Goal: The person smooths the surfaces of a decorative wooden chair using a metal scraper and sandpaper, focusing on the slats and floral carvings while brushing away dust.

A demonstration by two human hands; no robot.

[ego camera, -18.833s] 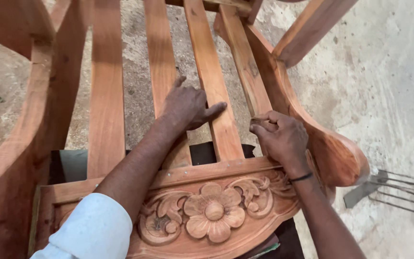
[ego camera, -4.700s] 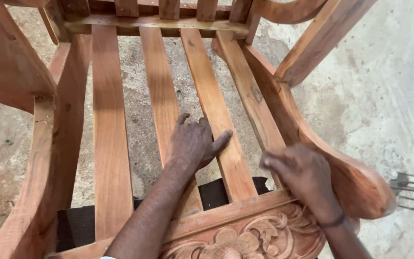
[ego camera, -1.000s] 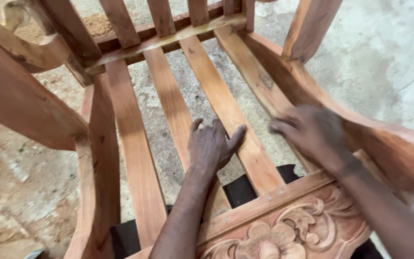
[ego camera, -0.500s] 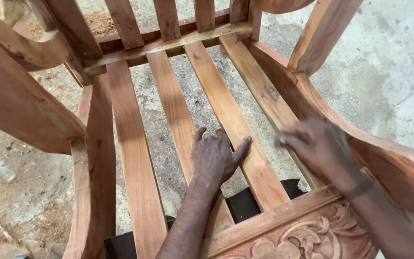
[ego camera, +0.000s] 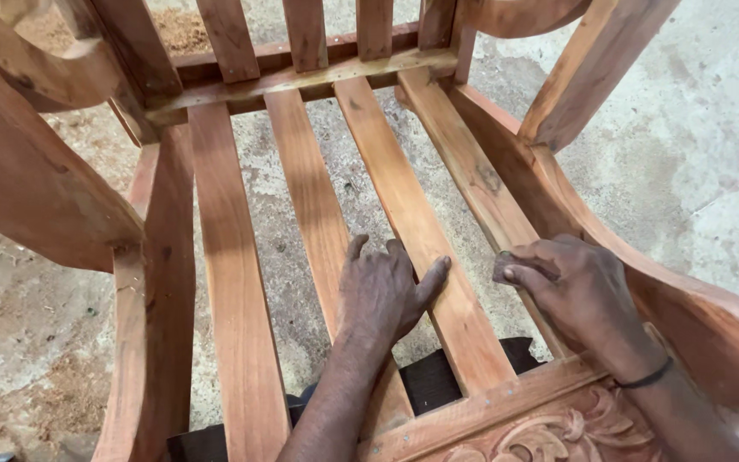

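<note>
Wooden seat slats [ego camera: 404,197] run lengthwise from the near carved front rail [ego camera: 506,411] to the far back rail, leaning slightly left as they recede. Lying flat with fingers spread, the left hand [ego camera: 382,291] presses across two middle slats, thumb on the right one, holding nothing. Closed around a small abrasive scrap [ego camera: 506,267], the right hand [ego camera: 579,291] rests on the rightmost slat [ego camera: 472,175], just beside the curved armrest [ego camera: 694,325].
</note>
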